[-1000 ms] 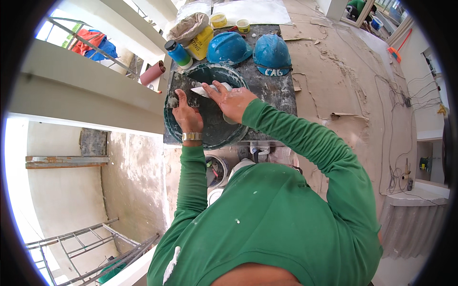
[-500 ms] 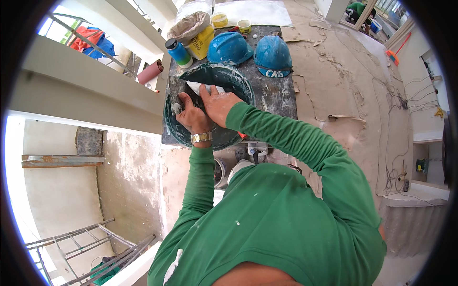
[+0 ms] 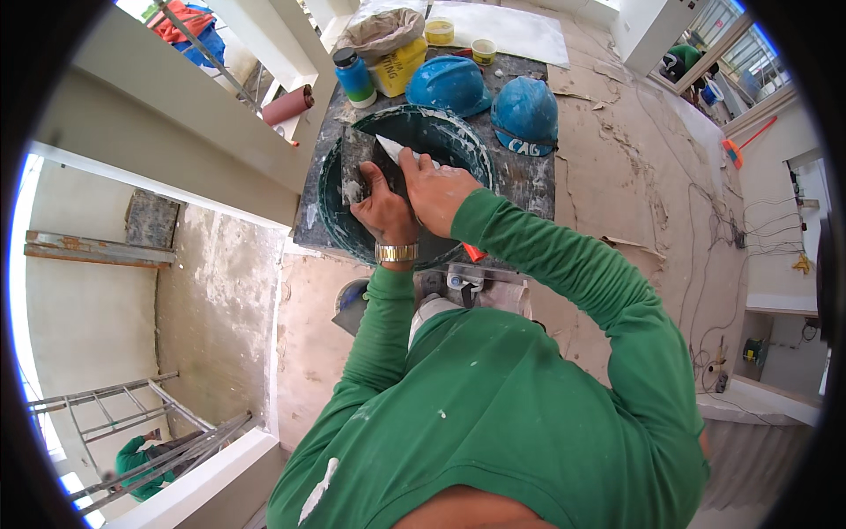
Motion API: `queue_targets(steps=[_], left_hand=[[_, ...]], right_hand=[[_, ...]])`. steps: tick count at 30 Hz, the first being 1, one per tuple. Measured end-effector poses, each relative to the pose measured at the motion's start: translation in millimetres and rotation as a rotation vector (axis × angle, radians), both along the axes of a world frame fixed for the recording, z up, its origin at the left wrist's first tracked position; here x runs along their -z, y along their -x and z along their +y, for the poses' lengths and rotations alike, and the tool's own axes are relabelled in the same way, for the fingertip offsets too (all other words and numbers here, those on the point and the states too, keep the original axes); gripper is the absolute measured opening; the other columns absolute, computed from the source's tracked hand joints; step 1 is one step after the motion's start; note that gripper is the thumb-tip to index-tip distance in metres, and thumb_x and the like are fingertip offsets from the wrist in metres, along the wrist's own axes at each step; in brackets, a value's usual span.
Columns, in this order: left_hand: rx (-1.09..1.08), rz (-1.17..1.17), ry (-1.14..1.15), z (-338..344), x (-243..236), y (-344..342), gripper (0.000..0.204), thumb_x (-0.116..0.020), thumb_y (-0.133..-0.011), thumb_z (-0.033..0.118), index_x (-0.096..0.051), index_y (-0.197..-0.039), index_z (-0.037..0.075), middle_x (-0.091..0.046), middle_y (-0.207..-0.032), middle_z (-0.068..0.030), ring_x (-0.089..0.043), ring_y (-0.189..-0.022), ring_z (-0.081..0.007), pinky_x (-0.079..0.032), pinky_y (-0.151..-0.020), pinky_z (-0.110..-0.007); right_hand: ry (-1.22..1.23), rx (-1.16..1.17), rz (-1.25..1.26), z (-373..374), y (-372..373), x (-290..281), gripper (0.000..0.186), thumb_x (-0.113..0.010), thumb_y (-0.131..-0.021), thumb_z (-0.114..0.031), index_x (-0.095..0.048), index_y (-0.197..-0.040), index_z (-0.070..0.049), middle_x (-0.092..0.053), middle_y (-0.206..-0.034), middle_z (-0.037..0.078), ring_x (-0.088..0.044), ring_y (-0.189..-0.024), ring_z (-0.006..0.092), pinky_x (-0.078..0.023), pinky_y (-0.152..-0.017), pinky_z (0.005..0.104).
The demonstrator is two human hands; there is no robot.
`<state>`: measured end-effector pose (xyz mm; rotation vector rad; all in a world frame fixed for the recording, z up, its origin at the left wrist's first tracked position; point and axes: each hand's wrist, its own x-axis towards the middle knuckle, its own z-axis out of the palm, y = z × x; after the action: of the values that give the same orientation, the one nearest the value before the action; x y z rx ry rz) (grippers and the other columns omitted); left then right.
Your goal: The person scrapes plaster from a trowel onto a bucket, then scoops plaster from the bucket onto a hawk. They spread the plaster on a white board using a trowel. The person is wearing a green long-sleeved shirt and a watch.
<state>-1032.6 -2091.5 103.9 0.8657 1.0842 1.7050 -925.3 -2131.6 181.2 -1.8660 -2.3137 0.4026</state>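
Observation:
My left hand [image 3: 386, 212], a gold-coloured watch at its wrist, grips a dark, flat rectangular plate [image 3: 356, 159] smeared with white, thumb along its face. Just right of it, my right hand [image 3: 438, 189] is closed on a white, pointed flat piece [image 3: 391, 148]; whether it is a cloth or a coated blade I cannot tell. Both hands are close together over a round, dark green tub [image 3: 485, 150], its wall streaked with white. The tub stands on a dark, stained tabletop [image 3: 529, 198]. My fingers hide how the two pieces meet.
Beyond the tub are a blue bottle [image 3: 354, 79], a yellow-and-white sack [image 3: 397, 66], two blue hard hats [image 3: 448, 85] and small yellow tubs [image 3: 439, 32]. A metal ladder [image 3: 132, 410] and a person in green [image 3: 141, 463] are lower left. Cables [image 3: 696, 264] cross the floor at right.
The view has shifted, so the table and tub appear further right. The dark plate shows more of its face in my left hand. A person beside the ladder has come further into sight.

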Motion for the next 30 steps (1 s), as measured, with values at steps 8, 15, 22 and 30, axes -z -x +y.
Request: queue_targets(steps=[8, 15, 22, 30], left_hand=[[0.022, 0.063, -0.045, 0.2, -7.6, -1.2, 0.029, -0.064, -0.1, 0.025, -0.07, -0.091, -0.002, -0.072, -0.088, -0.0038, -0.058, -0.073, -0.0078, -0.047, -0.064, -0.029], [-0.038, 0.066, -0.104, -5.9, -5.5, -6.8, 0.031, -0.064, -0.101, 0.025, -0.071, -0.09, -0.003, -0.073, -0.089, -0.0024, -0.057, -0.073, -0.0063, -0.045, -0.062, -0.027], [0.113, 0.107, -0.018, -2.3, -9.2, -4.4, 0.029, -0.062, -0.102, 0.024, -0.072, -0.094, -0.003, -0.072, -0.091, -0.0025, -0.061, -0.075, -0.0086, -0.048, -0.065, -0.029], [0.142, -0.067, -0.111, 1.2, -19.9, -16.0, 0.028, -0.062, -0.102, 0.026, -0.071, -0.096, 0.0, -0.071, -0.091, -0.0016, -0.061, -0.076, -0.0094, -0.049, -0.067, -0.029]], right_hand=[[-0.138, 0.041, 0.064, -21.0, 13.7, 12.3, 0.062, -0.053, -0.09, -0.012, -0.027, -0.143, 0.007, -0.057, -0.12, 0.031, -0.07, -0.092, 0.0414, -0.058, -0.074, 0.0469], [-0.047, 0.083, 0.078, -20.3, 4.8, -2.2, 0.062, -0.052, -0.091, -0.012, -0.028, -0.145, 0.007, -0.055, -0.125, 0.031, -0.069, -0.093, 0.0426, -0.057, -0.077, 0.0474], [-0.112, 0.064, 0.064, -23.5, 1.8, 8.8, 0.063, -0.053, -0.09, -0.014, -0.029, -0.144, 0.008, -0.055, -0.123, 0.031, -0.07, -0.088, 0.0415, -0.057, -0.073, 0.0476], [-0.131, 0.09, 0.109, -11.2, -4.2, 9.3, 0.069, -0.055, -0.088, -0.012, -0.026, -0.147, 0.007, -0.055, -0.126, 0.031, -0.069, -0.09, 0.0437, -0.057, -0.076, 0.0487]])
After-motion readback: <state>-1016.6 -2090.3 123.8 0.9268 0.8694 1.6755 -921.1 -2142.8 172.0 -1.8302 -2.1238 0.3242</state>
